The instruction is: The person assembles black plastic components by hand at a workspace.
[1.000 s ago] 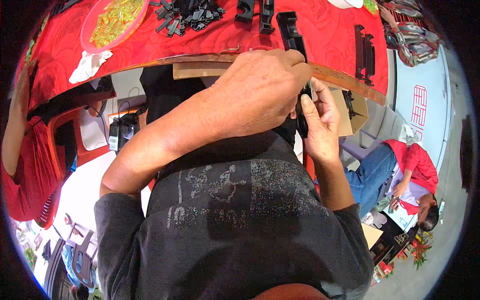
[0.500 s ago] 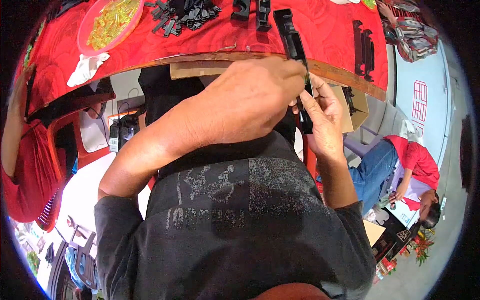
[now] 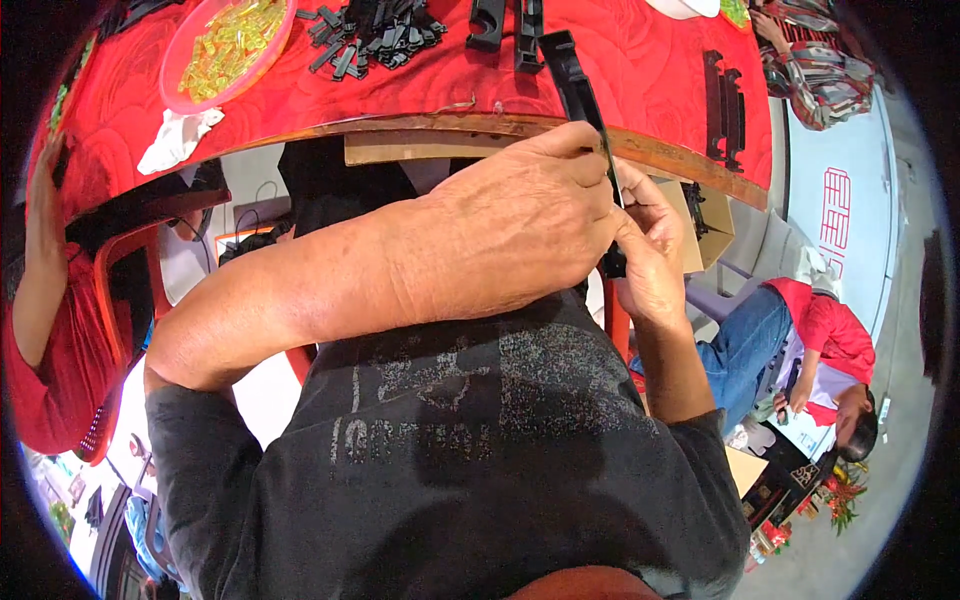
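A long black plastic part (image 3: pixel 577 85) slants up from my hands over the table's front edge. My right hand (image 3: pixel 652 245) is closed around its lower portion, thumb toward me. Curled over the same part from the left is my left hand (image 3: pixel 530 215), its fingers closed against it and its fingertips hidden. Whether a small piece sits between those fingertips is not visible. The lower end of the part shows just below the hands.
The red-covered table (image 3: pixel 420 100) carries a pink bowl (image 3: pixel 170 75) of yellow translucent pieces, a heap of small black clips (image 3: pixel 385 35), more long black parts (image 3: pixel 725 110) and a white cloth (image 3: pixel 180 140). Another person (image 3: pixel 825 340) sits at the right; a red-sleeved person (image 3: pixel 65 350) is at the left.
My left hand has moved down along the black part toward my right hand, and its elbow has swung outward to the left. The black part's upper end has dipped slightly.
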`<state>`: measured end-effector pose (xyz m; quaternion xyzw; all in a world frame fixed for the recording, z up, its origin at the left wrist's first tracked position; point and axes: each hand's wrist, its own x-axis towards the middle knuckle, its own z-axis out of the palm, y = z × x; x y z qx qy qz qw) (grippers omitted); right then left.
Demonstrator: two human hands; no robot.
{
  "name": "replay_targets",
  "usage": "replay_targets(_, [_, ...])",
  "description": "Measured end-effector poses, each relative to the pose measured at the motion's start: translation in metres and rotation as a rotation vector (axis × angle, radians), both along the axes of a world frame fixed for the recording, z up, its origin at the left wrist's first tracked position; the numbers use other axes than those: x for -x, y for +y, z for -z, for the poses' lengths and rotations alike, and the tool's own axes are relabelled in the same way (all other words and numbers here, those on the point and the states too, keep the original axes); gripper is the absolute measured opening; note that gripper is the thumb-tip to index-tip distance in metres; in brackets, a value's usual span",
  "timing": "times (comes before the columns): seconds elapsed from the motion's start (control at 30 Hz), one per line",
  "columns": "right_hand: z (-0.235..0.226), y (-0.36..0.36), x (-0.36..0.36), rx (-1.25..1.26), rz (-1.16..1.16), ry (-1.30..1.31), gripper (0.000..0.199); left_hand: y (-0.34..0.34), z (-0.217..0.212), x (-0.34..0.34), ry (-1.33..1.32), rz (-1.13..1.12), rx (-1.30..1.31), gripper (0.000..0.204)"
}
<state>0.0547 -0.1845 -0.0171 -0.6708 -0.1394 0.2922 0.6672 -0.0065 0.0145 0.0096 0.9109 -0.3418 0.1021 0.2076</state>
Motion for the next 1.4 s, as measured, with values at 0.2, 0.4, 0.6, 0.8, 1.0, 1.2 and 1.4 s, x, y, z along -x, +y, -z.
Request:
replay_targets(0.2, [0.008,-0.003,0.001,-0.009,0.008,0.06,0.042,-0.006,0.01,0.001,-0.115,-0.043,0.052,0.018])
replay_targets(0.4, [0.008,0.003,0.002,-0.01,-0.024,-0.03,0.044,-0.008,0.014,-0.002,-0.129,-0.065,0.005,0.018])
replay_targets(0.6, [0.013,0.003,0.004,-0.006,-0.007,-0.009,0.045,-0.001,0.011,-0.002,-0.004,0.012,-0.065,0.015])
replay_targets(0.8, [0.01,0.003,0.003,0.013,0.009,-0.003,0.047,0.007,0.008,-0.006,-0.01,-0.001,-0.084,0.013])
replay_targets(1.0, [0.009,0.002,0.004,0.038,0.006,0.044,0.046,0.017,0.002,-0.009,0.066,-0.032,-0.163,0.01])
replay_targets(1.2, [0.008,0.001,0.005,0.031,0.011,0.075,0.045,0.018,0.007,-0.01,-0.108,-0.092,-0.181,0.012])
replay_targets(1.4, [0.01,-0.001,0.003,0.031,0.01,0.094,0.045,0.02,0.002,-0.007,0.053,-0.068,-0.134,0.012])
